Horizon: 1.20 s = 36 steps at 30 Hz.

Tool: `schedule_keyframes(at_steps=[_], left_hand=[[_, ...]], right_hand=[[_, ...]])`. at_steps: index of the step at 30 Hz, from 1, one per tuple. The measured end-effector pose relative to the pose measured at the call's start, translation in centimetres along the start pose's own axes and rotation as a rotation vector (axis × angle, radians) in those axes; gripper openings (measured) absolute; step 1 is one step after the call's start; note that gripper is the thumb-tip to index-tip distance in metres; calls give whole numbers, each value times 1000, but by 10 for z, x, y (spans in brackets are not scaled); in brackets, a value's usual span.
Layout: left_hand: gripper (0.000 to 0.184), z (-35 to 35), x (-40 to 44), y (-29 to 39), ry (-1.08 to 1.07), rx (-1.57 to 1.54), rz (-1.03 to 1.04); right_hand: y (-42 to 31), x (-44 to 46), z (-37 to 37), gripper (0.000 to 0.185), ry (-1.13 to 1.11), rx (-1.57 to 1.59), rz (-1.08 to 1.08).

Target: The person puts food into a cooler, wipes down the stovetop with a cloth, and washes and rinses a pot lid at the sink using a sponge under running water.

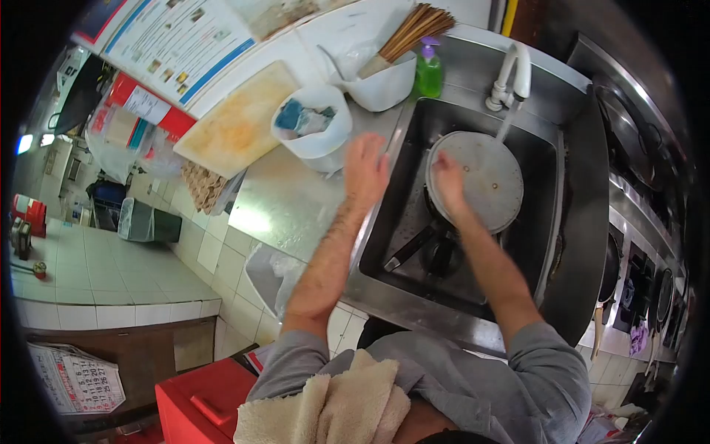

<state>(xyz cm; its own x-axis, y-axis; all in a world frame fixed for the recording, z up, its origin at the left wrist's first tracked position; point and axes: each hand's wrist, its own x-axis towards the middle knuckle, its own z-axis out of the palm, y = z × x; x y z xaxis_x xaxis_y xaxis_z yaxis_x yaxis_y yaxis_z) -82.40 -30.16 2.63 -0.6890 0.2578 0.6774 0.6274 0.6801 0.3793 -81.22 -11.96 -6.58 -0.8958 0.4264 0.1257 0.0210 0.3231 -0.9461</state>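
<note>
Water runs from the white faucet onto a round grey lid lying over a pan in the dark sink. The pan's black handle points down and left. My right hand is at the left part of the lid, fingers bent; whether it grips anything is hidden by blur. My left hand is raised over the sink's left edge, beside a white tub with blue and grey cloths or sponges in it. Its fingers are up and it holds nothing visible.
Behind the sink stand a green soap bottle and a white container with a bundle of thin sticks. A stained cutting board leans at the wall. Pans and a stove are on the right.
</note>
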Motion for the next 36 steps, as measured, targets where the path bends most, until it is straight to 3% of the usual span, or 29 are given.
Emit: schedule_keyframes(at_steps=[1, 2, 3, 4, 5, 7, 8, 9, 11, 14, 17, 19, 20, 23, 25, 28, 31, 32, 33, 34, 36], left_hand=[[33, -28, 10, -5, -11, 144, 47], [36, -48, 16, -12, -22, 287, 99], [36, -60, 17, -24, -20, 285, 102], [39, -71, 18, -34, 1, 286, 61], [42, -79, 21, -43, 23, 284, 24], [41, -89, 17, -55, 78, 213, 20], [40, -94, 10, -61, 125, 149, -2], [40, -101, 2, -70, 127, 141, 3], [39, -118, -20, -98, 133, 103, -93], [40, -148, -66, -172, 55, 239, -195], [48, -171, -119, -271, -87, 482, -287], [58, -183, -129, -288, -370, 564, -644], [62, -179, -137, -300, -446, 546, -751], [64, -155, -133, -258, -445, 659, -767], [65, -137, -128, -204, -542, 564, -621], [64, -87, -148, -128, -566, 490, -305], [58, -52, -145, -51, -676, 184, 10], [54, -44, -142, -31, -690, 134, 131], [50, -36, -140, -16, -706, 84, 253], [50, -24, -139, -6, -701, 83, 270], [43, 3, -136, 6, -752, -136, 188]], right_hand=[[-2, -35, 30, 33, 26, 25, -118], [-56, -80, 37, 31, -114, -47, -118], [-67, -117, 57, 37, -312, -109, -317], [-58, -154, 90, 47, -580, 14, -272], [-75, -184, 113, 55, -750, -13, -375], [-110, -215, 156, 58, -955, -31, -455], [-99, -212, 174, 58, -945, -38, -453], [-75, -203, 201, 62, -855, -223, -666], [-62, -172, 217, 70, -677, -524, -799], [-42, -85, 157, 70, -527, -801, -576], [-53, -44, 102, 65, -377, -892, -148], [-77, -68, 109, 66, -274, -802, 0], [-82, -93, 121, 67, -265, -741, -97], [-79, -185, 144, 66, -361, -587, -355], [-82, -226, 126, 64, -507, -702, -451], [-70, -226, 83, 55, -424, -745, -448], [-21, -171, 48, 31, -74, -406, -242], [-20, -145, 33, 25, 64, -223, -27], [4, -106, 17, 20, 47, 139, 241], [3, -76, -6, 17, 116, 605, 381], [-8, -16, -41, 21, 255, 925, 409]])
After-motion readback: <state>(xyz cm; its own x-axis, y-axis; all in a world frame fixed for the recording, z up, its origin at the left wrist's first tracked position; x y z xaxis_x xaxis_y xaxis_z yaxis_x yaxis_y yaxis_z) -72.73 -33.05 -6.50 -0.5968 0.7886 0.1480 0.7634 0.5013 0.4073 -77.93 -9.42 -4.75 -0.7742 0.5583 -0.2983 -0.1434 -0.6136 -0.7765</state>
